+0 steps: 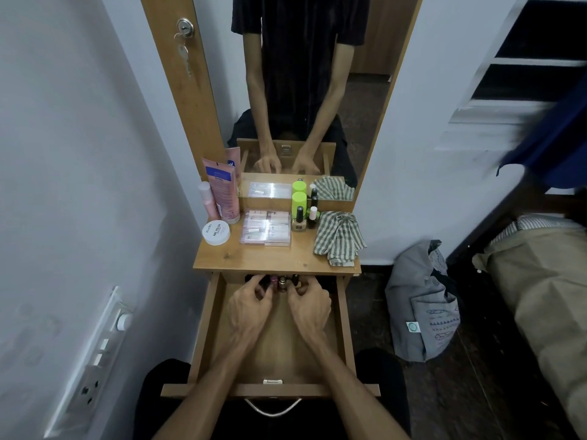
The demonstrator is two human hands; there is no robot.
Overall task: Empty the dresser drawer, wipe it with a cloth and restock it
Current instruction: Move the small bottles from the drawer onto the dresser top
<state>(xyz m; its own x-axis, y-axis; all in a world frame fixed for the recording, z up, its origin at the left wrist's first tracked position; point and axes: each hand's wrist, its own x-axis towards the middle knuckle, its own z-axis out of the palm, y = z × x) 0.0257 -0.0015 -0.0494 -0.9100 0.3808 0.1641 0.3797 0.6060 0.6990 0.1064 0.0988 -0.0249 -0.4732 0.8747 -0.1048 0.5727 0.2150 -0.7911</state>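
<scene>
A white round tub (216, 232) at the front left of the dresser top (273, 258) carries the only fully legible wording: "zudio" along one side of its lid and "NAIL POLISH" in bold capitals beside it, with a smaller line beneath too fine to read. The pink tube (224, 192) behind it bears a blue label whose print is blurred. The lettering on the clear box of sachets (266, 227) cannot be made out.

Green-and-white checked cloth (339, 237), lime-green bottle caps (299, 201) — pink tubes (225, 191), white jar (216, 232), brown wooden drawer (343, 325).
</scene>
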